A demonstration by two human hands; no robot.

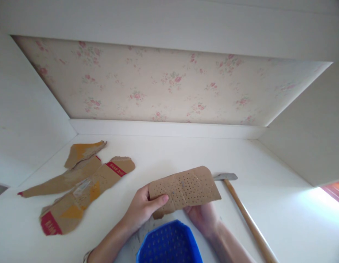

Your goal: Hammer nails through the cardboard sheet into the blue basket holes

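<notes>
My left hand [143,206] grips the left end of a piece of brown cardboard [195,186], thumb on top and fingers behind. Many small holes are punched through this piece, and its lower left edge is torn. My right hand [203,217] is at the cardboard's lower edge, holding it from below, with most of its fingers hidden behind it. Just under both hands is a blue plastic container [172,241] with a dotted floor, cut off by the bottom of the view. To the right lies a hammer [244,210] with a wooden handle and a narrow metal head.
Torn cardboard pieces [95,184] with red printing and yellow tape lie at the left on the white surface [281,204]. Small dark marks show beside the blue container. White side panels and a flower-patterned back wall [164,84] enclose the surface.
</notes>
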